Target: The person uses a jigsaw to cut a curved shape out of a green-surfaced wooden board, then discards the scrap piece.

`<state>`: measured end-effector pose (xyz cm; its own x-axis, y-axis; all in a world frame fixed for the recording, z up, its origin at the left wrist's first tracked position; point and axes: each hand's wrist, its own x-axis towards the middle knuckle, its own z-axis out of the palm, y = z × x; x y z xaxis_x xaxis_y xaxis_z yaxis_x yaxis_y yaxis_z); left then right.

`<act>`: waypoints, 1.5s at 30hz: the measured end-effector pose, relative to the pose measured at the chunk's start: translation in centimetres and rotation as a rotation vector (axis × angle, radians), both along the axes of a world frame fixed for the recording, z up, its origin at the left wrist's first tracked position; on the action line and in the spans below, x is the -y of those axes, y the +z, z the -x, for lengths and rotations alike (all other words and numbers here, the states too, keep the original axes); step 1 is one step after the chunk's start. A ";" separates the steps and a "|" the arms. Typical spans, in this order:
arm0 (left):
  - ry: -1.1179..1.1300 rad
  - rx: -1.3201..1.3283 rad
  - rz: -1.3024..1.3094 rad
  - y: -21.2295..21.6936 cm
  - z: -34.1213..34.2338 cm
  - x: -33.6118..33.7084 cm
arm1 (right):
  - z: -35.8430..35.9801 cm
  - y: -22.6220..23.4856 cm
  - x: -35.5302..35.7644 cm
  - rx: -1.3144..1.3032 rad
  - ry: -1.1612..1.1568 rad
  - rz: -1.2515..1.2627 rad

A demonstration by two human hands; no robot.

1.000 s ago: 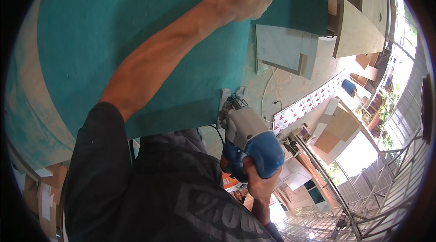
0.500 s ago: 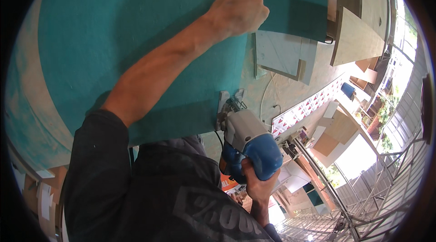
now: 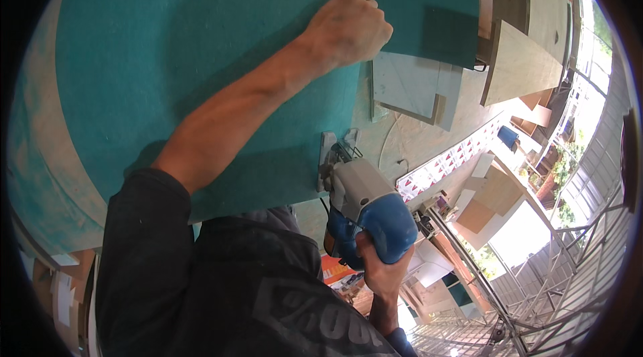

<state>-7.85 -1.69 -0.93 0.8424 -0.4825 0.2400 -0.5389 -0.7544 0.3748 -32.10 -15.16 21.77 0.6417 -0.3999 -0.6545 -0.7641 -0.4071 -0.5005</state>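
Your right hand (image 3: pixel 385 270) is gripping the saw (image 3: pixel 367 191), which is sitting at the teal board's (image 3: pixel 167 76) right edge by its near corner, long axis slanting outward toward you. Farther along that edge, your left hand (image 3: pixel 351 25) is resting closed, its curled fingers hiding any hold.

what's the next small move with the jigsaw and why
Probably ease the jigsaw slightly forward along the edge of the teal sheet: the right hand grips it, its base plate sits at that edge, and the left hand is well ahead of it.
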 end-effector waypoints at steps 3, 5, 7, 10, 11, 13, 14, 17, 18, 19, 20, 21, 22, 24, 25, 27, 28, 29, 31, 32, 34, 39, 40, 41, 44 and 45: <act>-0.013 -0.010 -0.015 0.5 -0.1 0.0 | -0.6 0.1 -0.3 0.000 -0.009 0.010; -0.010 -0.007 -0.003 0.4 0.0 -0.1 | -0.8 0.1 -0.5 0.014 -0.007 0.015; -0.020 -0.033 -0.018 0.8 -0.1 -0.2 | -1.2 0.1 -0.5 0.018 -0.001 0.015; -0.016 -0.035 -0.003 0.4 -0.2 -0.1 | -1.7 0.0 -0.3 0.005 0.007 0.004; -0.012 -0.029 0.008 0.1 -0.2 -0.1 | -1.9 0.0 -0.3 0.007 0.012 -0.001; -0.012 -0.029 0.019 0.3 -0.2 -0.2 | -2.1 0.0 -0.3 0.007 0.021 -0.001; -0.012 -0.030 0.025 0.5 -0.1 -0.2 | -2.2 0.1 -0.3 0.005 0.028 0.000; -0.016 -0.059 0.038 0.9 -0.4 0.0 | -2.4 -0.4 0.1 0.037 0.039 0.001; -0.016 -0.064 0.043 0.8 -0.4 0.0 | -2.3 -0.4 0.2 0.047 0.038 0.002; -0.018 -0.068 0.048 0.6 -0.4 0.0 | -2.4 -0.3 0.2 0.024 0.050 0.001; -0.020 -0.072 0.053 0.5 -0.3 0.0 | -2.6 -0.3 0.2 0.001 0.060 0.000; -0.023 -0.101 0.045 0.5 -0.4 0.0 | -2.9 -0.4 0.2 -0.015 0.072 -0.003; -0.027 -0.130 0.035 0.5 -0.4 -0.1 | -3.0 -0.3 0.0 -0.006 0.059 -0.006; -0.020 -0.126 0.026 0.5 -0.4 0.2 | -3.2 -0.3 -0.4 0.009 0.031 -0.013; -0.009 -0.093 0.026 0.2 -0.1 0.5 | -2.9 -0.3 -0.3 -0.001 0.029 -0.012; -0.013 -0.064 0.019 -0.2 0.4 1.1 | -1.9 -0.5 0.4 -0.028 0.023 -0.009; -0.028 -0.067 0.011 -0.3 0.8 1.5 | -1.5 -0.5 0.4 -0.022 0.004 -0.004; -0.044 -0.071 0.004 -0.4 1.2 1.8 | -1.0 -0.6 0.2 -0.016 -0.015 0.001; -0.060 -0.072 0.030 -0.9 2.6 2.9 | 0.1 -0.6 0.6 0.000 -0.034 0.007; -0.067 -0.072 0.040 -1.1 3.4 3.3 | 0.8 -0.8 0.9 0.009 -0.035 0.006; -0.094 -0.091 0.042 -1.0 4.5 4.1 | 1.9 -0.9 1.0 -0.006 -0.048 -0.007; -0.127 0.091 0.194 -1.5 2.2 3.0 | 1.9 -1.0 1.5 -0.034 -0.003 0.018; -0.134 0.234 0.193 -2.2 -0.7 1.7 | 1.8 -1.1 1.7 -0.029 0.014 0.006; -0.147 0.370 0.205 -2.9 -3.4 1.1 | 2.1 -1.1 1.9 -0.031 0.022 0.006; -0.052 0.251 0.090 -2.4 -9.4 -0.5 | 2.0 -1.0 1.9 -0.013 0.015 0.010; -0.061 0.072 -0.009 -1.7 -9.3 0.0 | 2.0 -1.1 1.9 -0.007 0.004 0.010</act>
